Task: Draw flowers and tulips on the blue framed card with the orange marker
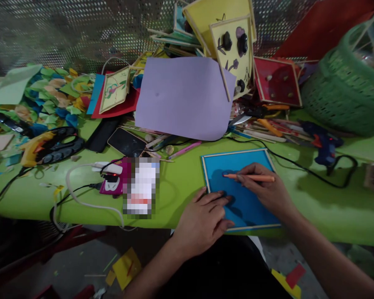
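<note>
Pen (251, 177), orange, lies pinched in the right hand (268, 191), tip on the blue framed board (252, 207) at the green worktop's (180, 187) near edge. The left hand (202, 220) presses flat on the board, fingers (216, 198) together, hiding its lower left corner. The green basket (339, 91) is cut off at right, its contents blurred.

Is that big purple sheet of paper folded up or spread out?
Spread out. The purple sheet lies open as one flat piece over the pile of craft things, with no fold visible; only its right edge tucks behind a yellow framed picture.
</note>
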Available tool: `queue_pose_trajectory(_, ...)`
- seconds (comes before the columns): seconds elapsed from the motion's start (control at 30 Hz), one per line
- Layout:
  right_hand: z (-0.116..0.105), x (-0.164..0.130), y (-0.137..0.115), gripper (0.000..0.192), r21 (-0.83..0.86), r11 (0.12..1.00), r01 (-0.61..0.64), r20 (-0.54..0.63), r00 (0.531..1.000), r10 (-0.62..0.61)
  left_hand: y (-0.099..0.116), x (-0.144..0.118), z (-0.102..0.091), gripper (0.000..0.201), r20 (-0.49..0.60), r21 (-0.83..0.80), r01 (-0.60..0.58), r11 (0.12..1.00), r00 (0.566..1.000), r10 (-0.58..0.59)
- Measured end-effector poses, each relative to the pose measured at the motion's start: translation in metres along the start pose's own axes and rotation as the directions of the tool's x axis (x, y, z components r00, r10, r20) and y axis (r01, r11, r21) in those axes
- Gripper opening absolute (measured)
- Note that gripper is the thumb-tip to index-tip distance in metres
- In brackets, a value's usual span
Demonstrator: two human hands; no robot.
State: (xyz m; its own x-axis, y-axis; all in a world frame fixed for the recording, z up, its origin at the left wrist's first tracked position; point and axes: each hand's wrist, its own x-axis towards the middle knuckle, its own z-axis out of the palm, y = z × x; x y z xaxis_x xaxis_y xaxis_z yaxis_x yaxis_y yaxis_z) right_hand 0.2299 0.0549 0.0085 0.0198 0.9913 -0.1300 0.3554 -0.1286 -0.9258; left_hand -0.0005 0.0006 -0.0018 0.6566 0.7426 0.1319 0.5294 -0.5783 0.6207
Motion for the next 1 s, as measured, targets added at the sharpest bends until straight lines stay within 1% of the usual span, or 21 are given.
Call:
queue_pose_trajectory(0.23, 0.0013, 0.0005, -0.0038, 0.03, 0.012, 1.0, -0.006, -0.013, 1.0, 0.006, 0.0002, 0.0, -0.0008, 0.026, -0.01, -0.024, -0.001, 1.0, 1.0, 0.001)
queue_pose_trajectory(0.43, 0.0027, 0.0009, -0.0051, 0.032, -0.03, 1.0, 0.009, -0.046, 0.999, -0.01, -0.0002, -0.0005, -0.0001, 0.024, -0.015, -0.023, 0.0, 1.0, 1.0, 0.0)
queue_pose_trajectory(0.67, 0.0024, 0.0015, -0.0065, 0.026, -0.109, 0.994, 0.03, -0.08, 0.996, -0.039, 0.0, 0.0006, -0.0016, 0.024, -0.024, -0.041, 0.001, 0.999, 1.0, -0.002)
queue_pose_trajectory(0.83, 0.0013, 0.0012, -0.0083, 0.021, -0.12, 0.992, 0.048, -0.092, 0.994, -0.059, 0.001, 0.0007, -0.0029, 0.024, -0.012, -0.05, 0.011, 0.999, 1.0, -0.012)
queue_pose_trajectory(1.0, -0.0003, 0.001, -0.0039, 0.02, -0.147, 0.988, 0.051, -0.11, 0.992, -0.067, 0.0011, 0.0002, -0.0025, 0.027, -0.004, -0.039, 0.012, 0.999, 1.0, -0.012)
